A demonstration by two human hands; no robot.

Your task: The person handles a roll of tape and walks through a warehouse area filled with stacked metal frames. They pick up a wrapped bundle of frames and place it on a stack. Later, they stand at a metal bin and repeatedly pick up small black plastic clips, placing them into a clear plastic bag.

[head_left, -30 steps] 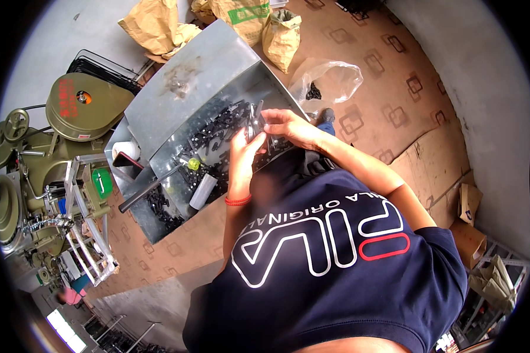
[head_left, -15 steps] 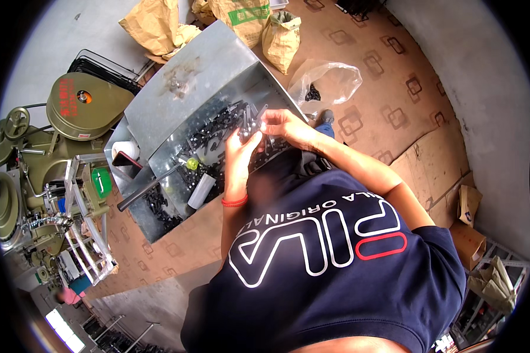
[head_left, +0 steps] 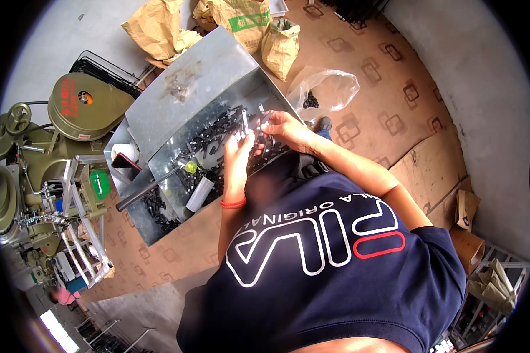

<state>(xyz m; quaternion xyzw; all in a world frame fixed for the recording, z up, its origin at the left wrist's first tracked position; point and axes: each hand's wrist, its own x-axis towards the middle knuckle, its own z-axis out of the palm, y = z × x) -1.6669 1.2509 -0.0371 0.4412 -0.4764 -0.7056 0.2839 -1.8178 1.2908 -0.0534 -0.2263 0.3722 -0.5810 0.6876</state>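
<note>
My left hand (head_left: 237,157), a red band at its wrist, is closed on a small shiny strip (head_left: 245,119) that sticks up past the fingertips. To its right, my right hand (head_left: 287,129) pinches another small strip (head_left: 261,109) between thumb and fingers. What these strips are exactly is too small to tell. Both hands are close together above a grey sheet-metal tray (head_left: 265,88). Many small black parts (head_left: 218,126) lie loose in the tray under and beyond the hands.
Across the tray's left part lies a dark-handled rod (head_left: 141,194) beside a yellow-green round piece (head_left: 191,167) and a pale cylinder (head_left: 201,194). A phone (head_left: 126,161) leans by a white roll (head_left: 123,151). Green machinery (head_left: 88,112) stands left; paper sacks (head_left: 281,50) and a plastic bag (head_left: 335,91) lie beyond.
The several strips bunched between my hands have spread apart; single strips now stand out from each hand's fingers. Both hands stay over the same spot of the tray.
</note>
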